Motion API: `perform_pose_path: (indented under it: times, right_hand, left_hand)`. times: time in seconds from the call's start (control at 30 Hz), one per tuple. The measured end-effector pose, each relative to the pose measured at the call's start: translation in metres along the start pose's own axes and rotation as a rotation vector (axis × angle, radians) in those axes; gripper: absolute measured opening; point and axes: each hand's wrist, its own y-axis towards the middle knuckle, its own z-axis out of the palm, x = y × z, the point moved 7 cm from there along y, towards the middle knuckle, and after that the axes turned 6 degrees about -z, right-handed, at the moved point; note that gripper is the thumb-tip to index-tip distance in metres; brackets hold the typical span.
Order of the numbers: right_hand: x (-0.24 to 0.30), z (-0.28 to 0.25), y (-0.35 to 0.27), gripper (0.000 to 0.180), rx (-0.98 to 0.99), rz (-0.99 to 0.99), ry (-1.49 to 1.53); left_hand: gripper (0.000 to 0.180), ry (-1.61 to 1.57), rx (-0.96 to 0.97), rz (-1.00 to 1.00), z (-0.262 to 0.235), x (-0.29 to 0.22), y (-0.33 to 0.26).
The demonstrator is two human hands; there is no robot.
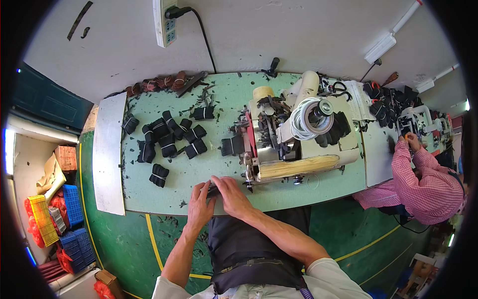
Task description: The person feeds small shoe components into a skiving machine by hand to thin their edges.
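At the table's front edge my two hands meet over a small stack of dark flat pieces point(213, 191), largely hidden by my fingers. My left hand point(200, 205) is closed on its left side, fingers bent. From the right, my right hand point(232, 196) grips the same pieces with its fingers curled over them. Just beyond my right hand stands a cream bench machine point(298, 167) with a metal feed end. A dark flat bundle point(232, 146) lies against its left side. Several black bundles tied with pale bands point(168, 144) lie farther left, one single bundle point(159, 175) nearer to me.
Dark scraps litter the green tabletop point(199, 169). Brown bundles point(157, 83) line the back edge. A coil of white cord point(304, 119) and a black glove point(338, 129) rest on the machine. Another person point(423, 184) in a checked top works at right. Crates point(74, 204) stand at left.
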Motion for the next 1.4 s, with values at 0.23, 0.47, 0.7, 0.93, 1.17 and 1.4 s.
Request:
perform_pose_path:
  times: [0.23, 0.47, 0.7, 0.93, 1.17, 1.4]
  right_hand:
    - [0.001, -0.006, 0.019, 0.073, -0.193, -0.116, 0.182]
    - [-0.001, -0.004, 0.011, 0.075, -0.264, -0.061, 0.171]
    - [-0.008, -0.007, 0.008, 0.074, -0.222, -0.018, 0.248]
    - [-0.004, -0.011, 0.003, 0.070, -0.269, -0.021, 0.150]
    - [-0.008, -0.002, 0.001, 0.066, -0.234, 0.028, 0.249]
    - [-0.003, -0.023, -0.007, 0.048, -0.183, 0.105, 0.311]
  left_hand:
    - [0.060, -0.110, -0.075, 0.013, -0.022, -0.017, 0.014]
    - [0.062, 0.023, -0.064, 0.178, -0.017, -0.018, 0.010]
    - [0.057, -0.006, -0.082, 0.191, -0.018, -0.029, 0.009]
    - [0.052, 0.015, -0.097, 0.145, -0.015, -0.015, 0.010]
    - [0.046, -0.099, -0.142, 0.046, -0.007, -0.008, 0.008]
    - [0.046, -0.108, 0.007, -0.157, -0.026, -0.010, 0.006]
